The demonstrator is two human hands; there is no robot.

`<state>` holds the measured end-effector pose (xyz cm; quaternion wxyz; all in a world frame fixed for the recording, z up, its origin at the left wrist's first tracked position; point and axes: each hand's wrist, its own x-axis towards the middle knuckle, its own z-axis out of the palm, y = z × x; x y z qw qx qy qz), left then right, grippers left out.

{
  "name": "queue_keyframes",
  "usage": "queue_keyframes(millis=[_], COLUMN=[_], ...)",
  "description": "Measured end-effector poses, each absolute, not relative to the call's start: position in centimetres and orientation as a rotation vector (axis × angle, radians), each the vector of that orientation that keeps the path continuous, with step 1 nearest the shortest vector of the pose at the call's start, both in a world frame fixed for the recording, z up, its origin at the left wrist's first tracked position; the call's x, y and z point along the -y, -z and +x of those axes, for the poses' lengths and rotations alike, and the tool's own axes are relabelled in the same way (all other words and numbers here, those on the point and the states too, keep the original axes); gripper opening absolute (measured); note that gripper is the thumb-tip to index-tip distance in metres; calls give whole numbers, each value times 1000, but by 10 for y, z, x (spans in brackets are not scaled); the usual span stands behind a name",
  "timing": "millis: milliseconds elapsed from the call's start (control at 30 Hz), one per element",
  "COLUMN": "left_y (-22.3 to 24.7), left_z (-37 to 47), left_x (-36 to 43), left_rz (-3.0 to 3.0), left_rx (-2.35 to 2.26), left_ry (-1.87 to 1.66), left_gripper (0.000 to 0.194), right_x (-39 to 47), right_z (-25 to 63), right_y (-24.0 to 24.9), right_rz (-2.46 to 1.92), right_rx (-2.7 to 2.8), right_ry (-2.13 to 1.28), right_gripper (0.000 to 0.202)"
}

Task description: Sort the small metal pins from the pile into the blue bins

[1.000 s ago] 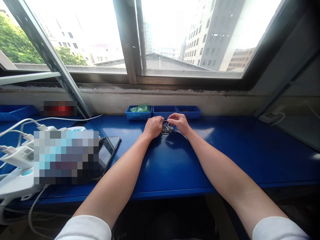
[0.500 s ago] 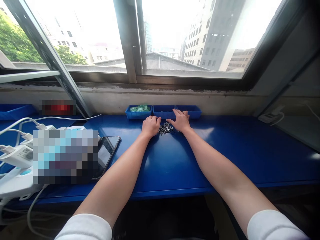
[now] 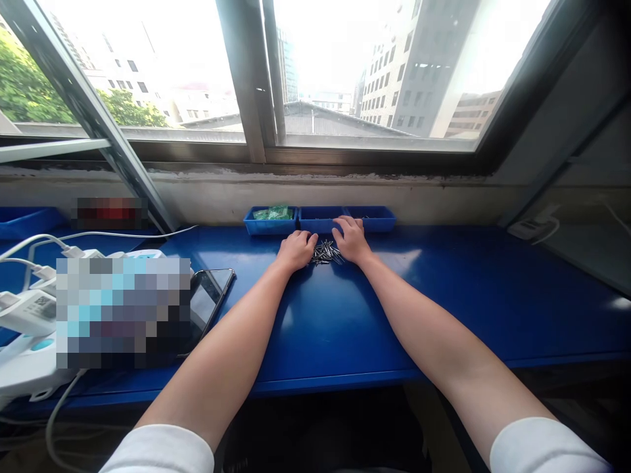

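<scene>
A pile of small dark metal pieces, like screws (image 3: 325, 253), lies on the blue table (image 3: 330, 328). My left hand (image 3: 297, 250) rests at the left side of the pile, its fingers curled down and its thumb toward the pieces; what its fingertips hold, if anything, is hidden. At the pile's right side is my right hand (image 3: 352, 239), fingers apart and reaching to the front edge of the middle blue bin (image 3: 316, 225). The right blue bin (image 3: 382, 222) holds a few small pieces. Green packets (image 3: 273, 213) lie in the left blue bin (image 3: 271, 226).
On the left are a phone (image 3: 214, 295), white chargers on a power strip (image 3: 29, 358), cables and a blurred patch. A metal shelf post (image 3: 133, 171) stands behind them. The wall and window frame (image 3: 369, 159) rise behind the bins.
My right hand has drawn back slightly from the bins and moved a little left, closer to the pile. My left hand has barely moved. The view has shifted slightly.
</scene>
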<state>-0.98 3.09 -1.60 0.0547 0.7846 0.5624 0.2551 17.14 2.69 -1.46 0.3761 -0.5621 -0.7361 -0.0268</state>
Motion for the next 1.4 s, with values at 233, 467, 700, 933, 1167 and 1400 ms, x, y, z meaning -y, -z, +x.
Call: queue_keyframes(millis=[233,467,700,933,1167,1400], left_y=[10,10,10,11,14,5], left_z=[-15,-14,-13,-10,-3,-3], left_x=[-20,-14,-14,-13,-15,-15], left_rz=[2527,2570,2586,2587,2588,2716], left_rx=[-1507,-1479,-1483,-1483,-1521,-1398], left_ry=[-448,-288,-264,-242,-372,-877], left_gripper=[74,87,90,87,79,34], right_x=[-21,-25,-27,-25,-26,-18], right_z=[179,182,183,184,183,176], right_y=[15,20,20,13,18,13], right_rz=[-1412,-1428,-1439,-1504,-1480,-1229], right_rx=[2048,2025,2064,2074,2080,1969], right_ry=[-135,-223,-233,-196,-217,-361], right_gripper=[18,28,28,15,13,17])
